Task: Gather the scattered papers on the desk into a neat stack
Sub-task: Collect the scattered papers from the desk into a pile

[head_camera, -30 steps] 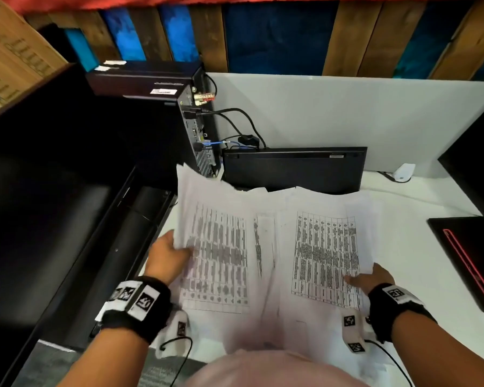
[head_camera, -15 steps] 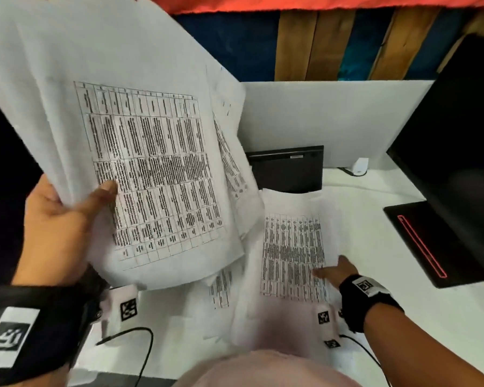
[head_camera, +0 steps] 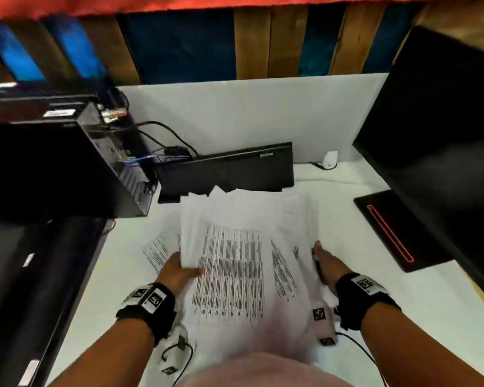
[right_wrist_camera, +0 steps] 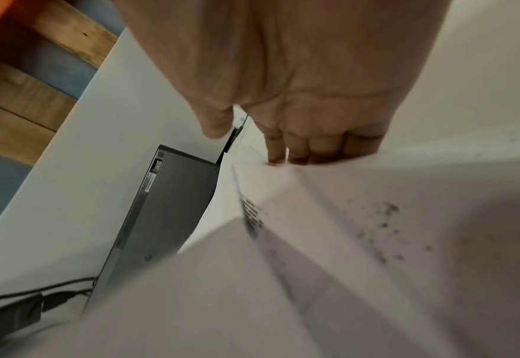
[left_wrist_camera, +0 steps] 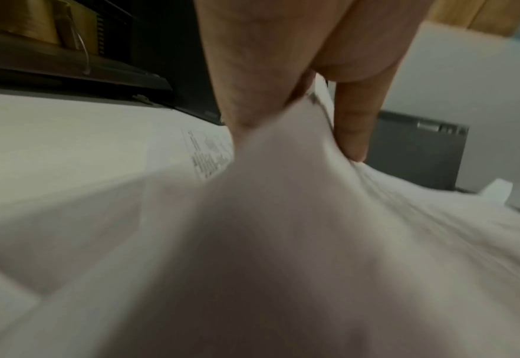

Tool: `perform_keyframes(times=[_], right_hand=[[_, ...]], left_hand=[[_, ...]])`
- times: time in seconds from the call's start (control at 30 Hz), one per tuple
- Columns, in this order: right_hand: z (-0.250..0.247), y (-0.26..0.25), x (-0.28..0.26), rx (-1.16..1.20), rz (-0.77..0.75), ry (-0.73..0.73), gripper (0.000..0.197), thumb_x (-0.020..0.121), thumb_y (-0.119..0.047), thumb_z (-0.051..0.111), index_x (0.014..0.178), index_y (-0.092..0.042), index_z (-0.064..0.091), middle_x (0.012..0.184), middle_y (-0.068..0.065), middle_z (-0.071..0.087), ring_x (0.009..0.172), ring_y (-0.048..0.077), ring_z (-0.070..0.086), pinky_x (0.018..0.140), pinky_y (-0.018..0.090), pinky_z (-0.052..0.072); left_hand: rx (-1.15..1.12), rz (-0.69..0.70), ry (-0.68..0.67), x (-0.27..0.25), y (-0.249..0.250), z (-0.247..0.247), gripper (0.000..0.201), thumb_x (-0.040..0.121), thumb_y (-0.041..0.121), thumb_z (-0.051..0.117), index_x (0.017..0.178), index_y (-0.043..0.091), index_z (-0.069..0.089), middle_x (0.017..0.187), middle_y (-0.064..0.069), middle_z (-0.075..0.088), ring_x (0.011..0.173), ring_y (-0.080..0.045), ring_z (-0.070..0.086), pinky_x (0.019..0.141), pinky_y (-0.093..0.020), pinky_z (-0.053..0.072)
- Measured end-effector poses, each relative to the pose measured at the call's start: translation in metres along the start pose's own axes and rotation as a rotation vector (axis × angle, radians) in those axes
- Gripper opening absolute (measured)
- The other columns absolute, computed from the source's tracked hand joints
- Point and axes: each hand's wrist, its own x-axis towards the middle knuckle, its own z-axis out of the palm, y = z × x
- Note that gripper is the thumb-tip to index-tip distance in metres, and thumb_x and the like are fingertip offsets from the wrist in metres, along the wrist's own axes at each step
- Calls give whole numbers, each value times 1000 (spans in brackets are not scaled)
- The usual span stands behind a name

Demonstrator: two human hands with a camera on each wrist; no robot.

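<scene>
Printed papers (head_camera: pixel 229 275) lie in a loose overlapping pile in the middle of the white desk (head_camera: pixel 375 297). My left hand (head_camera: pixel 179 270) grips the left edge of the top bundle, thumb on the printed face and fingers underneath; in the left wrist view the left hand (left_wrist_camera: pixel 295 106) pinches the papers (left_wrist_camera: pixel 283 218). My right hand (head_camera: pixel 323 261) stands edge-on against the pile's right side with fingers straight. In the right wrist view the right hand (right_wrist_camera: pixel 283 135) has its fingertips against the papers (right_wrist_camera: pixel 344 230). One loose sheet (head_camera: pixel 157 251) pokes out at the left.
A black keyboard (head_camera: pixel 227 169) leans against the white partition just behind the pile. A computer tower (head_camera: pixel 67 169) with cables stands at the back left. At the right are a dark monitor (head_camera: pixel 436 135) and its base (head_camera: pixel 389 233) with a red line.
My left hand has brought the raised bundle down from near my face onto the pile. The right hand slid off the top of the right sheet to the pile's right edge.
</scene>
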Motion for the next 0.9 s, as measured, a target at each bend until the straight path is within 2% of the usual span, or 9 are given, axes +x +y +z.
perform_keyframes(times=[0.07,0.27,0.37,0.43,0.53,0.6,0.67,0.77,0.9], right_hand=[[1,4,1,-2,-71,-34,57,99,-45,34,147,-16,30,149,13,38,134,32,41,107,35,35],[15,21,-6,-165,-233,10,65,98,-32,46,151,-27,9,151,16,35,131,36,44,100,33,39],[16,17,-12,-74,-235,105,46,94,-50,43,132,-25,36,129,22,55,97,32,59,81,30,41],[8,10,-9,-142,-205,76,59,86,-67,40,106,-14,53,103,16,63,88,26,58,77,31,39],[-3,1,-11,-338,-152,-39,51,87,-56,52,88,-7,66,89,10,63,94,28,59,86,36,43],[-6,3,-9,-393,-171,-44,37,93,-33,57,108,0,65,112,18,63,112,32,56,97,35,41],[-8,5,-8,-414,-182,28,41,97,-22,51,122,10,53,129,25,54,121,34,50,99,34,37],[-11,12,-2,-356,-188,145,28,97,-20,48,97,8,53,106,26,56,94,33,54,91,41,41],[-4,20,-2,-343,-138,185,38,99,-20,44,127,5,50,133,24,52,123,34,49,96,31,36]], left_hand=[[25,-39,88,17,-18,6,64,68,23,85,120,1,54,110,-16,69,99,-31,66,88,-41,55],[27,-118,164,-1,-3,48,50,100,11,37,146,6,17,144,-21,38,130,-38,42,112,-45,31],[40,-145,198,0,-1,54,51,101,20,39,145,-1,24,148,-25,36,134,-39,39,113,-45,30],[166,-117,211,-1,2,42,55,99,29,45,142,-4,35,148,-23,40,136,-36,40,113,-38,31],[234,-51,164,3,-3,30,56,95,38,52,126,-9,53,133,-27,55,124,-39,52,108,-40,38],[219,-9,126,3,-3,26,41,97,30,49,101,-10,59,103,-32,65,94,-40,64,86,-30,53],[176,11,165,5,-5,23,29,98,18,46,81,-2,56,83,-30,62,71,-35,62,61,-25,55],[159,-10,242,10,-16,16,29,97,13,45,69,7,50,77,-26,60,76,-36,58,69,-35,48],[86,-92,178,15,-39,14,19,93,12,45,75,12,49,76,-13,52,80,-26,50,74,-34,41]])
